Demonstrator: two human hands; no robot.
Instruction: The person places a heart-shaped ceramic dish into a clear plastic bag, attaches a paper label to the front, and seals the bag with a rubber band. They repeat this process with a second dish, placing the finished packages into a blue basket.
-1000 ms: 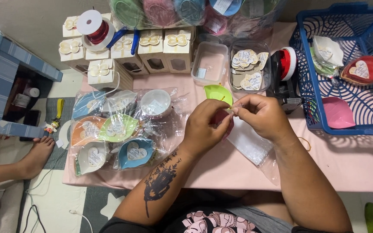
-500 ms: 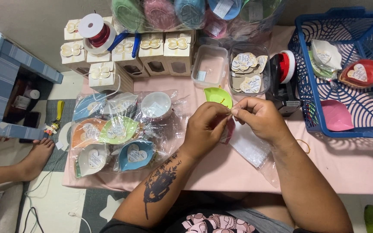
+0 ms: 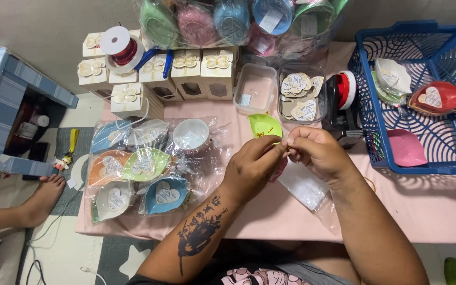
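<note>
My left hand (image 3: 250,168) and my right hand (image 3: 317,153) meet over the middle of a pink table (image 3: 423,206), fingertips pinched together on something small and thin that I cannot make out. Just beyond the fingers a lime-green leaf-shaped dish (image 3: 264,125) shows, and a pink piece peeks out under my left hand. Whether either hand holds the dish is hidden. A clear plastic bag (image 3: 307,187) lies on the table under my right wrist.
Several wrapped leaf dishes with heart tags (image 3: 143,166) lie left. Small white boxes (image 3: 186,71) and a red ribbon spool (image 3: 120,46) stand behind. Two clear tubs (image 3: 299,97), a tape dispenser (image 3: 344,100) and a blue basket (image 3: 423,95) sit right. Another person's foot (image 3: 43,198) rests on the floor.
Both hands stayed together in nearly the same place, fingers shifting slightly. The green dish looks a little more uncovered beyond the fingers.
</note>
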